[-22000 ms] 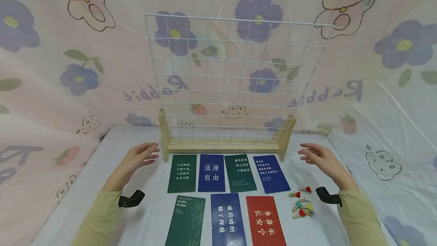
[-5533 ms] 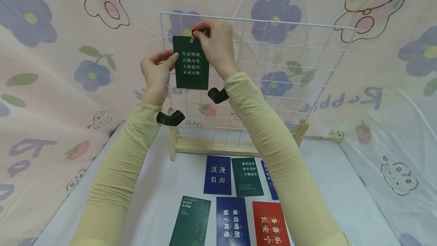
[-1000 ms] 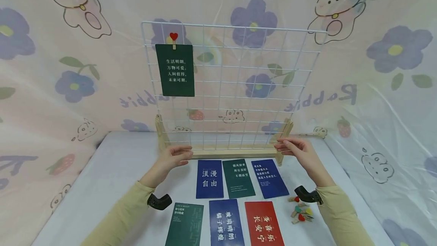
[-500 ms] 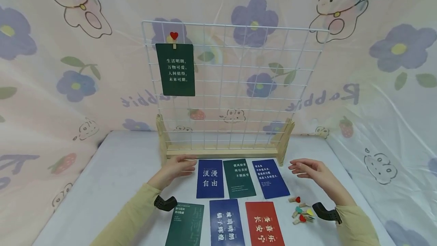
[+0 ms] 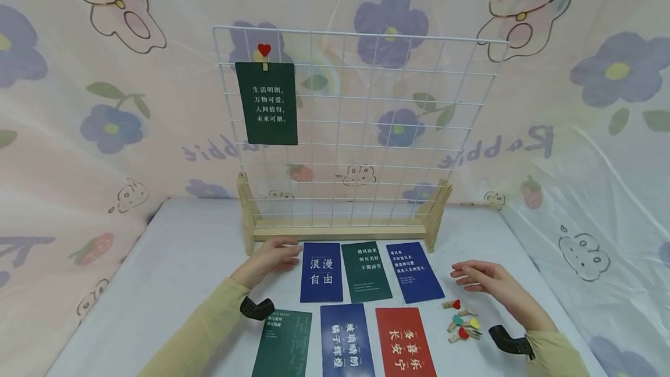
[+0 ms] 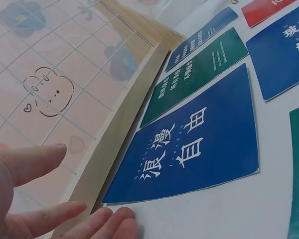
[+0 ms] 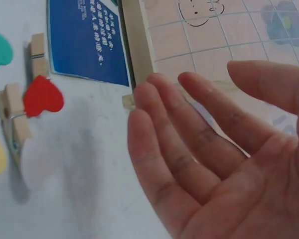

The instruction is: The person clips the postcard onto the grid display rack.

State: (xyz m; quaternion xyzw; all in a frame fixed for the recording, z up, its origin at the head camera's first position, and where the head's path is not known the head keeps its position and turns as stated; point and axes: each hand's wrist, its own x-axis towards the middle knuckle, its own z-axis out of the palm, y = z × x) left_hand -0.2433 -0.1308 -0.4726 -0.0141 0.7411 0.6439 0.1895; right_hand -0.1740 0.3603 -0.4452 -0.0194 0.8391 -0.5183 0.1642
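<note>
A green card (image 5: 268,106) hangs at the upper left of a white wire grid (image 5: 356,98), clipped by a small wooden clothespin (image 5: 264,58) with a red heart. My left hand (image 5: 269,262) is beside the left edge of a blue card (image 5: 321,275) on the table, fingers loosely extended and holding nothing. In the left wrist view its fingertips (image 6: 120,219) lie near that card's corner. My right hand (image 5: 487,284) hovers, relaxed, just above and right of several clothespins (image 5: 463,324) with coloured hearts. Its palm holds nothing in the right wrist view.
Beside the blue card lie another green card (image 5: 366,275) and a blue one (image 5: 415,275). The front row has a green card (image 5: 282,342), a blue card (image 5: 346,342) and a red card (image 5: 405,342). A wooden base (image 5: 340,232) supports the grid on the white table (image 5: 173,260).
Over the last second my right hand has moved right and down toward the clothespins. My left hand has shifted slightly right and down. Earlier, both hands held the green card and clothespin at the grid.
</note>
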